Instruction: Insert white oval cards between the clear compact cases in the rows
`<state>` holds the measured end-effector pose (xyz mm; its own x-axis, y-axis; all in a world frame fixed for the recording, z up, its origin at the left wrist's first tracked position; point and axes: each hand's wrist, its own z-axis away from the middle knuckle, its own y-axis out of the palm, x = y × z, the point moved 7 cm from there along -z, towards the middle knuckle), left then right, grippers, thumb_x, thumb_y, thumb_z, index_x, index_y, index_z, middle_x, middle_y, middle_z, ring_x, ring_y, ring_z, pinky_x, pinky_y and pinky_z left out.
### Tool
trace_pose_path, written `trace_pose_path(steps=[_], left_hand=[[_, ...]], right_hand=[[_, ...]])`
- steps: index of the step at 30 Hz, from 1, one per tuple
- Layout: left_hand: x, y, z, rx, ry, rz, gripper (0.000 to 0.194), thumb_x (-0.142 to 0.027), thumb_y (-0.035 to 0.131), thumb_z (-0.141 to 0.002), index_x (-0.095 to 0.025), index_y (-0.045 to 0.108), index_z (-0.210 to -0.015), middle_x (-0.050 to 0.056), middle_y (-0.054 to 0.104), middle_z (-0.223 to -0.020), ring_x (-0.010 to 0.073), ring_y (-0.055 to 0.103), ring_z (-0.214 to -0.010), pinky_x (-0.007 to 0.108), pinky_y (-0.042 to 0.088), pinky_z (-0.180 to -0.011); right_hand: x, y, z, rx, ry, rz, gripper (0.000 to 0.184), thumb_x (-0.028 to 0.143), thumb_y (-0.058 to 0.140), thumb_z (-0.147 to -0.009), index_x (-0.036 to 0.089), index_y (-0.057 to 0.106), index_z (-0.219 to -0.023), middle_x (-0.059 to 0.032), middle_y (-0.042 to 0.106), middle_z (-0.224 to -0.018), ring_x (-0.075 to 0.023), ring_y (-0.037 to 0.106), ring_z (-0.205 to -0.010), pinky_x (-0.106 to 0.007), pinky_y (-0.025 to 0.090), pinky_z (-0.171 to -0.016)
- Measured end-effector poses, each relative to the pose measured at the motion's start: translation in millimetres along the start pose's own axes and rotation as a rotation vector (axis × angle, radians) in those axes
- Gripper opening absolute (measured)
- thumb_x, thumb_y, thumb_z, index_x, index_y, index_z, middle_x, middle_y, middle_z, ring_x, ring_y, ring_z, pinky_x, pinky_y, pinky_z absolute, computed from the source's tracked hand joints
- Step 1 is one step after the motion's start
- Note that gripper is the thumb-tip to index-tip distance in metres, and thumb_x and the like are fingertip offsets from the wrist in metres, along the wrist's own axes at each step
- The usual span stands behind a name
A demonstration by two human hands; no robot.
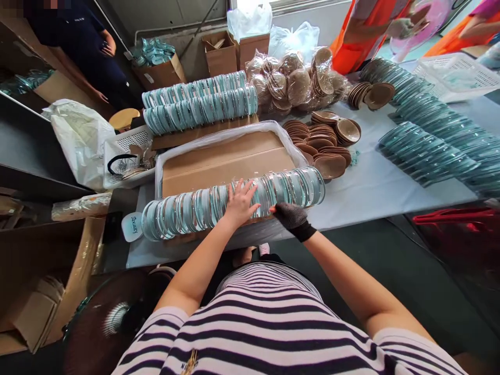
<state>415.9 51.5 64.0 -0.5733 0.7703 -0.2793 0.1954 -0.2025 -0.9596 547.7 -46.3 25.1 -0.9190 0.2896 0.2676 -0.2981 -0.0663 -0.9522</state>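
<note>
A long row of teal, glossy round pieces (199,208), standing on edge and pressed together, lies along the near side of a film-lined tray (219,136). On top of this row, near its middle, rests my left hand (241,203), bare, with its fingers spread. My right hand (289,214), in a black glove with bare fingertips, touches the row's near side. Its fingers are closed together, and what they pinch, if anything, is hidden. Beyond the row, the tray's brown cardboard bottom shows. A pale tag with lettering (132,227) lies at the row's left end.
Two similar rows (199,104) lie behind the tray. Brown oval pieces (330,161) are piled to its right, with bagged ones (299,86) behind. More teal stacks (425,151) cover the right side. Other people stand at the back. A fan (113,323) is at lower left.
</note>
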Motion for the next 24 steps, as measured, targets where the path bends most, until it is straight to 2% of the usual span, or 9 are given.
trace_pose_path(steps=[2,3,6,8,10,12,17,21,24], left_hand=[[-15,0.7,-8,-0.006,0.067,0.003,0.061,-0.043,0.058,-0.092,-0.026,0.044,-0.149,0.005,0.037,-0.160,0.0286,0.019,-0.153,0.060,0.011,-0.124],[-23,2.4,-13,-0.003,0.095,0.002,0.063,-0.042,0.059,-0.092,-0.025,0.042,-0.150,0.005,0.035,-0.161,0.0286,0.019,-0.153,0.060,0.011,-0.124],[-38,12.3,-25,0.037,0.123,0.003,0.066,-0.044,0.058,-0.092,-0.023,0.040,-0.151,0.007,0.036,-0.160,0.0289,0.027,-0.150,0.062,0.016,-0.122],[-42,19.5,-29,0.060,0.135,0.005,0.065,-0.047,0.055,-0.093,-0.022,0.040,-0.151,0.007,0.039,-0.158,0.0276,0.033,-0.148,0.061,0.018,-0.122],[-41,24.0,-31,0.049,0.148,-0.003,0.064,-0.049,0.052,-0.093,-0.023,0.041,-0.150,0.006,0.040,-0.158,0.0266,0.034,-0.147,0.059,0.020,-0.122],[-38,26.1,-32,0.024,0.148,-0.014,0.064,-0.050,0.051,-0.093,-0.026,0.040,-0.151,0.005,0.039,-0.159,0.0268,0.034,-0.147,0.058,0.020,-0.123],[-34,27.7,-31,0.001,0.149,-0.005,0.063,-0.050,0.052,-0.093,-0.030,0.039,-0.152,0.005,0.040,-0.158,0.0276,0.035,-0.147,0.057,0.018,-0.123],[-35,27.5,-32,0.000,0.157,-0.014,0.063,-0.049,0.052,-0.093,-0.028,0.040,-0.151,0.006,0.041,-0.158,0.0287,0.035,-0.147,0.059,0.021,-0.122],[-35,27.8,-32,0.008,0.156,-0.031,0.064,-0.049,0.053,-0.092,-0.027,0.042,-0.151,0.007,0.042,-0.157,0.0297,0.033,-0.147,0.060,0.022,-0.121]], right_hand=[[-13,-43,-29,-0.078,0.042,0.077,0.046,0.040,0.032,-0.103,0.016,0.071,-0.114,-0.0121,0.072,-0.114,-0.0220,0.068,-0.102,-0.027,0.044,-0.081],[-17,-59,-46,-0.047,0.054,0.135,0.046,0.039,0.032,-0.102,0.016,0.069,-0.119,-0.0132,0.070,-0.119,-0.0230,0.066,-0.106,-0.028,0.045,-0.083],[-16,-83,-98,0.208,0.019,0.282,0.040,0.034,0.044,-0.097,0.015,0.069,-0.121,-0.0166,0.068,-0.122,-0.0266,0.066,-0.109,-0.031,0.047,-0.084],[-6,-86,-123,0.337,-0.043,0.325,0.033,0.028,0.053,-0.092,0.013,0.073,-0.114,-0.0167,0.072,-0.113,-0.0263,0.069,-0.100,-0.031,0.049,-0.079],[6,-84,-139,0.394,-0.123,0.364,0.028,0.021,0.057,-0.087,0.013,0.075,-0.108,-0.0162,0.074,-0.104,-0.0255,0.071,-0.094,-0.030,0.050,-0.076],[14,-79,-147,0.417,-0.189,0.418,0.027,0.016,0.058,-0.086,0.012,0.075,-0.106,-0.0182,0.074,-0.104,-0.0275,0.071,-0.096,-0.034,0.051,-0.079],[22,-71,-141,0.377,-0.225,0.499,0.030,0.015,0.055,-0.088,0.010,0.072,-0.112,-0.0247,0.070,-0.112,-0.0341,0.067,-0.110,-0.044,0.051,-0.088],[25,-68,-135,0.322,-0.183,0.464,0.037,0.019,0.054,-0.091,0.011,0.065,-0.125,-0.0238,0.069,-0.116,-0.0306,0.066,-0.112,-0.040,0.051,-0.090],[27,-66,-133,0.273,-0.154,0.435,0.038,0.022,0.056,-0.091,0.011,0.063,-0.127,-0.0226,0.068,-0.119,-0.0299,0.066,-0.112,-0.038,0.050,-0.089]])
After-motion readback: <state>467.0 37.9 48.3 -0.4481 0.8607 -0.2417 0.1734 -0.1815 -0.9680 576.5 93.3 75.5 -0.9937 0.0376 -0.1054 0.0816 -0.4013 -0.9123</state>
